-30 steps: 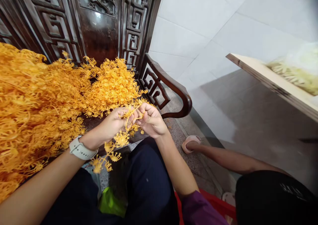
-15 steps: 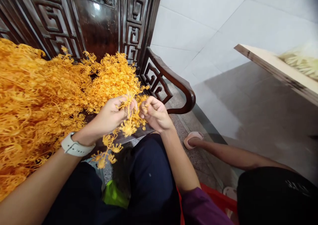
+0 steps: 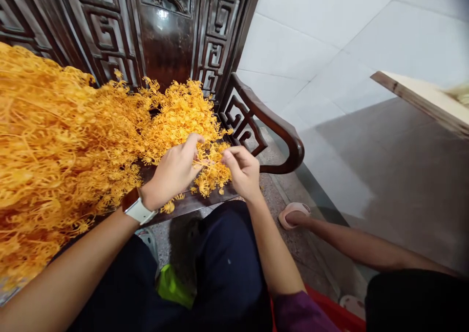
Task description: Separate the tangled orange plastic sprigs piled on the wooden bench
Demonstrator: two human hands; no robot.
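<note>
My left hand [image 3: 178, 163], back toward me and wearing a watch, has its fingers curled around an orange plastic flower sprig. A thin stem [image 3: 203, 161] shows at its fingertips, and orange florets [image 3: 169, 206] appear below the hand at the seat's edge; the rest is hidden. Just to the right, my right hand [image 3: 244, 172] is closed in a pinch, thumb against the fingers, and whatever lies between the tips cannot be made out. Beneath and between both hands, loose orange florets [image 3: 210, 179] lie in a small pile on the dark wooden seat [image 3: 200, 201].
A large heap of orange plastic flowers [image 3: 66, 146] covers the bench's left side. Behind rises the carved backrest [image 3: 166, 49]; a curved armrest [image 3: 278, 127] bounds the right. A wooden board [image 3: 414, 95] juts in at right. Another person's leg [image 3: 351, 234] stretches beside me.
The view has shifted, so the bench appears further right. My left hand has turned its back upward, and the sprig that hung in plain sight is now mostly hidden. My right hand stays pinched.
</note>
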